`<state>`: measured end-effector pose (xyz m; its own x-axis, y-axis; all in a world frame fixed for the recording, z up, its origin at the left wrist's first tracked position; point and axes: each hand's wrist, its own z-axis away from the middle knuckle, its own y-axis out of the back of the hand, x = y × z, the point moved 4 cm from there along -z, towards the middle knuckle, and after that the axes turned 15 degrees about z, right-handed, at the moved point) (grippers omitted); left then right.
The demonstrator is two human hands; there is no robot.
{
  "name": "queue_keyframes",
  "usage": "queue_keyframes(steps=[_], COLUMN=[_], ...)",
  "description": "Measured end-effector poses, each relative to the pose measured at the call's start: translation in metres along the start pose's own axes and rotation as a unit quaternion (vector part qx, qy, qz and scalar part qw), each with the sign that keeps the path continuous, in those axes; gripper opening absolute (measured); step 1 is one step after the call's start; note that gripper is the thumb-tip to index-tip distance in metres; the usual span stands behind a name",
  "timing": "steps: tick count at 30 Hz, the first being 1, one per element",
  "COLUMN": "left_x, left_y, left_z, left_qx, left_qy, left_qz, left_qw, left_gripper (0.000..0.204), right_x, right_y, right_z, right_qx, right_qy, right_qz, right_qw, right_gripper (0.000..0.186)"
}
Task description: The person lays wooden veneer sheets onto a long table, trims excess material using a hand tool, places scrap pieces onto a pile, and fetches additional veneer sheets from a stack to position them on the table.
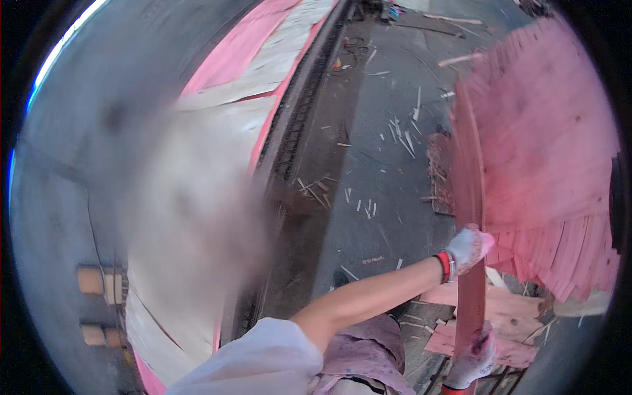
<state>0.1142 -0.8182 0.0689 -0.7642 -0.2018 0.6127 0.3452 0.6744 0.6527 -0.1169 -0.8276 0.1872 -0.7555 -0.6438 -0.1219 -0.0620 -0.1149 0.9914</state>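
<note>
A long reddish-pink wood veneer sheet (pixel 469 283) stands nearly edge-on to the right of me, slightly curved toward its far end. My left hand (pixel 469 249), in a white glove stained pink, is closed around it about midway along. Nearer to me, my right hand (pixel 475 361), also in a stained white glove, grips the same sheet close to its near end. Some of the fingers of both hands are hidden. Right beside the sheet rises a large stack of pink veneer sheets (pixel 543 131), its layered ends fanning out toward me.
Pale and pink sheets (pixel 227 82) cover a long bed on the left, edged by a dark rail (pixel 299 105). Wood splinters (pixel 405 138) litter the grey floor (pixel 375 178). Broken pink veneer pieces (pixel 513 316) lie below the stack. A blurred smear hides much of the left side.
</note>
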Motion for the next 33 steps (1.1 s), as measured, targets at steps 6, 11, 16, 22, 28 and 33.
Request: queue_keyframes(steps=[6, 11, 16, 22, 28, 33], left_x=[0.008, -0.014, -0.06, -0.096, -0.061, -0.112], left_y=[0.165, 0.316, 0.484, 0.675, 0.791, 0.833], left_z=[-0.05, -0.076, -0.075, 0.036, 0.176, 0.308], left_qx=[0.051, 0.183, 0.321, 0.431, 0.73, 0.733], left_qy=[-0.038, -0.029, -0.113, -0.128, 0.076, 0.051], left_qz=[-0.143, -0.21, -0.124, -0.095, 0.228, 0.247], left_qw=[0.988, 0.96, 0.932, 0.888, 0.64, 0.632], left_gripper=[0.011, 0.012, 0.007, 0.017, 0.023, 0.024], right_x=[-0.106, -0.187, -0.324, -0.506, -0.657, -0.808], right_y=[0.069, 0.083, 0.119, 0.161, 0.153, 0.093], right_z=[0.024, 0.008, -0.016, -0.004, 0.031, 0.063], right_qx=[0.352, 0.452, 0.455, 0.463, 0.446, 0.444], right_qy=[0.152, 0.185, 0.273, 0.474, 0.662, 0.721], right_qz=[0.053, 0.074, -0.082, -0.173, -0.233, -0.312], right_qw=[0.922, 0.869, 0.843, 0.729, 0.556, 0.431], right_gripper=[0.029, 0.036, 0.029, 0.018, 0.026, 0.034])
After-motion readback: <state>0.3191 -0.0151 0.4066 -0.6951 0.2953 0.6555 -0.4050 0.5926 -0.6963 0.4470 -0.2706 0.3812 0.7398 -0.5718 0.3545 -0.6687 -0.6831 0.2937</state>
